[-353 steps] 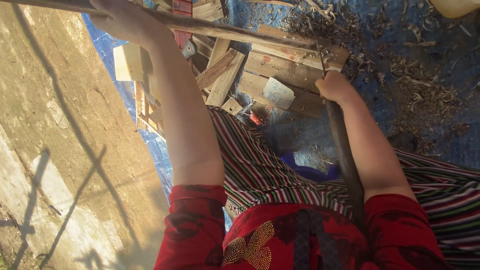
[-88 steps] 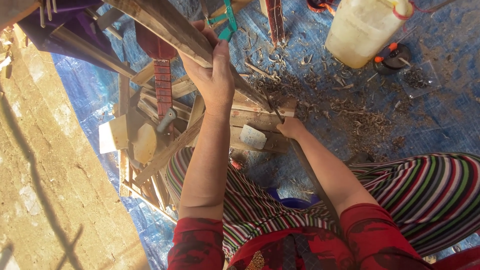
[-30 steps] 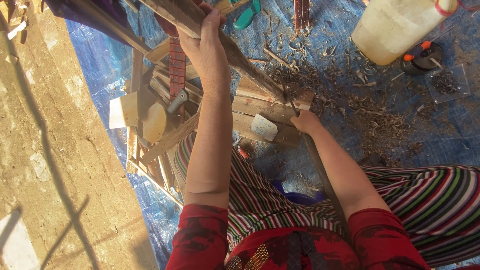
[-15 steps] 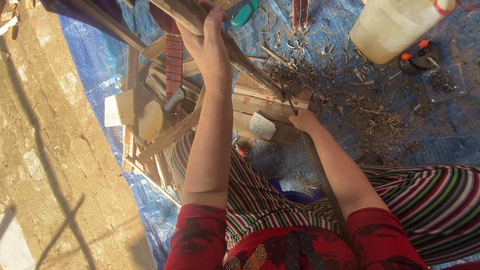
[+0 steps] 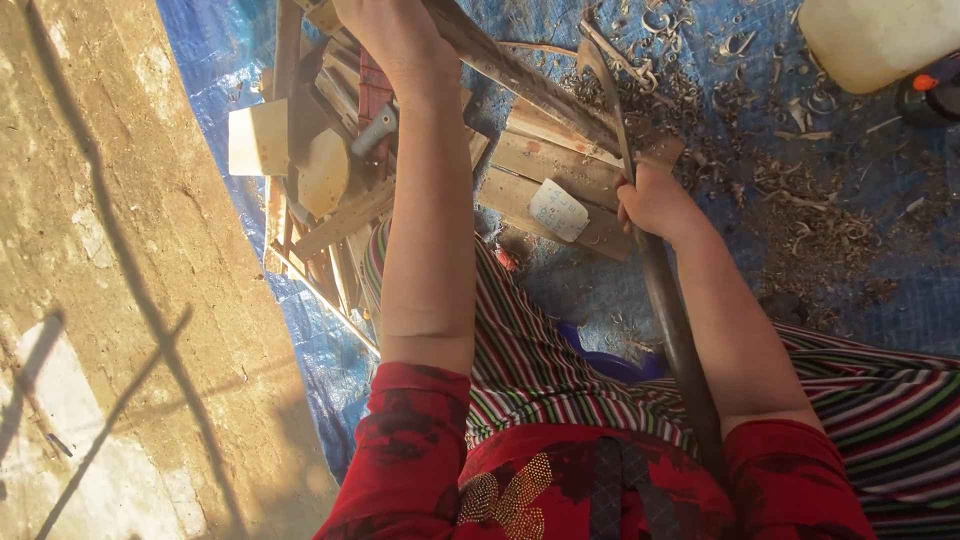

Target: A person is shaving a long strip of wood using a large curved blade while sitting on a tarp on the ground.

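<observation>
1. A blue tarp [image 5: 560, 290] is covering the floor beside a bare concrete strip, and a person in a red top and striped skirt is sitting on it, looking down.
2. A pile of offcut planks [image 5: 560, 170] is lying in front of the knees, with a pale plastic jug [image 5: 880, 40] at the upper right.
3. A long wooden stick [image 5: 530, 85] is resting slantwise over the planks; the left hand [image 5: 395, 35] is closing around its upper end, fingers wrapped.
4. The right hand [image 5: 655, 200] is gripping the long-handled curved blade [image 5: 610, 100], fist tight, edge touching the stick.
5. Wood shavings [image 5: 800, 210] are lying thick around, so I judge much carving done; how much is left cannot be told.
</observation>
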